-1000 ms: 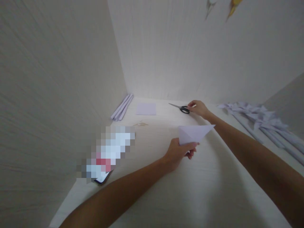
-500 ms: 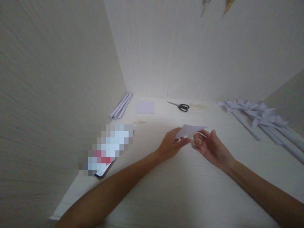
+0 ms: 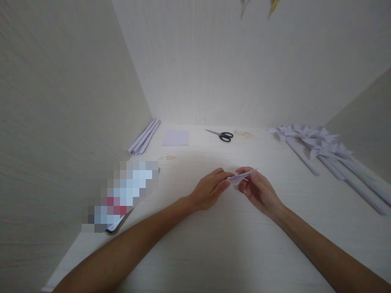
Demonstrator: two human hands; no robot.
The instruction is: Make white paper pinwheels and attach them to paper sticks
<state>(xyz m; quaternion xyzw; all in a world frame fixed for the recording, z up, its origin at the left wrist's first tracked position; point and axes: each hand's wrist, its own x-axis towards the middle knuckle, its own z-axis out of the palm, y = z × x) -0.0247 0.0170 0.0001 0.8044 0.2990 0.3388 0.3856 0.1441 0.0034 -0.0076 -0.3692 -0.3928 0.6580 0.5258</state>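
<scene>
A small sheet of pale lilac paper is held between my two hands above the white table. My left hand pinches its left end between thumb and fingers. At the other end, my right hand grips the paper, thumb on top and fingers curled beneath. The paper is bent or folded and seen nearly edge-on, so its full shape is hidden. Past the hands lie black-handled scissors and a flat square of lilac paper.
Rolled paper sticks lie at the back left. Paper pinwheels on paper sticks are heaped at the right. A phone, partly blurred out, rests by the left wall. Small thin pieces lie near the square.
My right hand has closed on the paper's right end, where its fingers were looser before. The paper now looks narrower and more edge-on. The whole view has shifted slightly.
</scene>
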